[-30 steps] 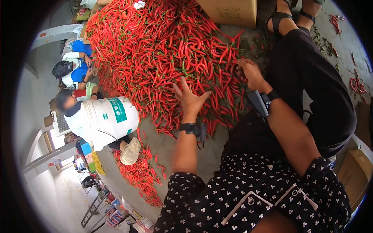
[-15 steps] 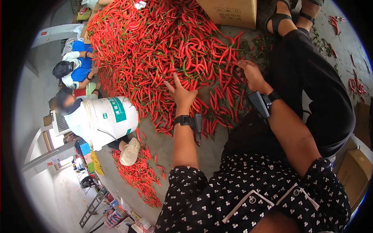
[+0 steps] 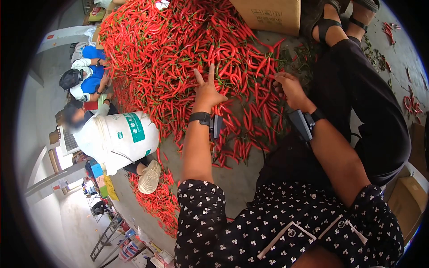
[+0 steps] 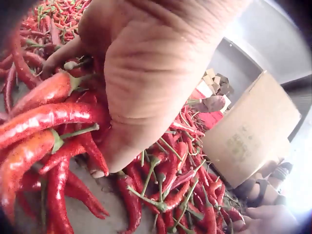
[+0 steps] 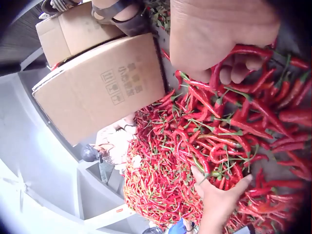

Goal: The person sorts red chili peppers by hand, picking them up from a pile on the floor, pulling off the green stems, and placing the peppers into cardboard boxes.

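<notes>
Red chili peppers (image 3: 170,58) with green stems lie in a large pile on the floor. My left hand (image 3: 208,94) reaches over its near part, fingers spread. In the left wrist view that hand (image 4: 146,73) is palm down among the peppers, its thumb tip beside several of them; no pepper is clearly gripped. At the pile's right edge, my right hand (image 3: 294,91) has curled fingers. The right wrist view shows this hand (image 5: 222,39) with its fingers curled round a red pepper (image 5: 248,50), over loose peppers. The left hand (image 5: 217,197) also appears there, lower down.
A cardboard box (image 3: 272,15) stands beyond the pile, near sandalled feet. Left of the pile are a white bucket (image 3: 129,138) and two seated people. A smaller pepper heap (image 3: 156,201) lies below the bucket. My dark-trousered leg (image 3: 366,98) is at the right.
My left hand has moved left and farther forward over the pile, its fingers still spread. The right hand has stayed at the pile's right edge, with little movement.
</notes>
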Demonstrator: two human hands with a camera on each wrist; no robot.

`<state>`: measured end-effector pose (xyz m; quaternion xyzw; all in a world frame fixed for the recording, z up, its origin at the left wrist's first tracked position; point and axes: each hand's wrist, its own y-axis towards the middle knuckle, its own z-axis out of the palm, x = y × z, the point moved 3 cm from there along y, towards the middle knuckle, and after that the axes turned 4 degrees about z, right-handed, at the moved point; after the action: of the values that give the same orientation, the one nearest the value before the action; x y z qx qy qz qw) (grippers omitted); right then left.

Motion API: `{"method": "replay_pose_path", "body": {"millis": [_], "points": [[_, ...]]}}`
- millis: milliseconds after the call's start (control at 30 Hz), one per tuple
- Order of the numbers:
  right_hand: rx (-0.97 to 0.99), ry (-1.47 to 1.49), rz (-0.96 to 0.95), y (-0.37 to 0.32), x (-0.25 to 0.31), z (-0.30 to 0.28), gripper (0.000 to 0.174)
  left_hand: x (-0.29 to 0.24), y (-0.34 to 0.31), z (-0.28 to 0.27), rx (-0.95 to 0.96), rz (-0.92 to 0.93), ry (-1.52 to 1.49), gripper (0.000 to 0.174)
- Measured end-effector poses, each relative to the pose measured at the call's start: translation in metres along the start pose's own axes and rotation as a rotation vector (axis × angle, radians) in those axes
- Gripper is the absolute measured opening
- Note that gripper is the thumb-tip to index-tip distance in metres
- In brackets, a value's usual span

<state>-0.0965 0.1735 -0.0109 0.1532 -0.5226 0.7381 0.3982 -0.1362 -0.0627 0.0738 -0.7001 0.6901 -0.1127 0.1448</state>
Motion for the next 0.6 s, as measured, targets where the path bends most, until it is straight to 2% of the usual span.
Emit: {"method": "replay_pose_path", "body": {"millis": [100,200,267,300,467,533,600], "points": [[-0.003,-0.013,0.008,0.000,0.001,0.002,0.015,-0.002,0.006,-0.007,0.076,-0.004,0.007,0.116],[-0.027,0.000,0.013,-0.004,0.004,0.004,0.014,-0.002,0.008,-0.006,0.101,-0.036,0.068,0.106],[-0.043,0.016,0.003,-0.004,0.005,0.004,0.013,0.005,0.013,0.002,-0.087,0.079,0.108,0.095],[-0.038,0.010,0.008,-0.003,0.004,0.004,0.013,0.001,0.009,0.004,-0.113,0.081,0.145,0.087],[-0.009,0.025,0.004,0.001,0.000,0.003,0.013,-0.012,0.009,-0.005,-0.072,0.042,-0.052,0.100],[0.001,0.037,0.010,0.001,0.000,0.003,0.013,-0.014,0.020,-0.004,-0.056,-0.077,-0.054,0.105],[0.005,0.040,0.004,0.000,0.002,0.003,0.012,-0.015,0.016,0.001,-0.057,-0.056,-0.032,0.100]]}}
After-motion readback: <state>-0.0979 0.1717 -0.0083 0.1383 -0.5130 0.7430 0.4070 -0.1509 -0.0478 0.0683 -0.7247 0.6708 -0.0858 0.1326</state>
